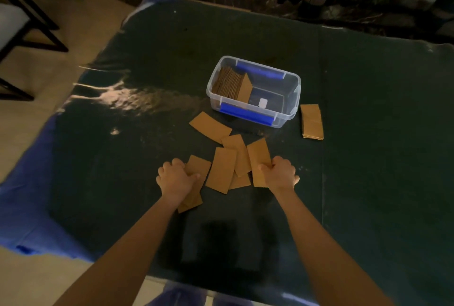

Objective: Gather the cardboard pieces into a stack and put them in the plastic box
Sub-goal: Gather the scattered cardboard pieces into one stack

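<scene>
left grip (175,178) curled closed on card pile (194,183) near tabletop (368,183) front edge | right grip (280,173) closed on card (258,158) | loose cards (222,169) between grips | stack (312,121) just right of box (254,92) | box mid-tabletop, cards upright inside

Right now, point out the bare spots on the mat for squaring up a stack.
Free: mat left of the plastic box, past the glare; mat behind it; mat right of the small stack. Crowded: loose cardboard pieces between left hand and right hand.
</scene>
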